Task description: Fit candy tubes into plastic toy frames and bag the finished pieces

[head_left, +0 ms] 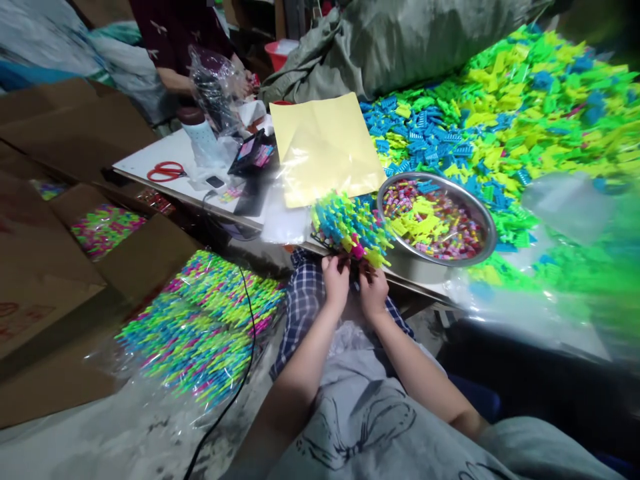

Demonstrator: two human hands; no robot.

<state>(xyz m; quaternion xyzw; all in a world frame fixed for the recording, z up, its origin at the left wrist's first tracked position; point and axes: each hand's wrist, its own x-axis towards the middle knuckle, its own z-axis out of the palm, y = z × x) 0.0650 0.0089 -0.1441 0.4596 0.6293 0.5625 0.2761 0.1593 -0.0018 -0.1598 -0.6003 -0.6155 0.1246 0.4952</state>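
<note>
At the table's front edge, my left hand [336,279] and my right hand [373,288] are close together with fingers curled and pinched. Right at their fingertips is a cluster of small blue, yellow-green and pink plastic pieces [353,225], lying on the table edge. What exactly sits between the fingers is too small and partly hidden to make out. Just right of the cluster stands a round metal bowl [487,233] containing small pink and red pieces, with yellow plastic pieces [423,221] on top. A yellow sheet [327,150] under clear plastic lies behind the cluster.
A large heap of green, yellow and blue plastic pieces [525,100] covers the table's right side. Red-handled scissors [167,171] and a bottle [197,137] are at left. Bagged colourful pieces [200,327], a black cable [253,333] and cardboard boxes [45,267] lie below. Another person [185,40] stands behind.
</note>
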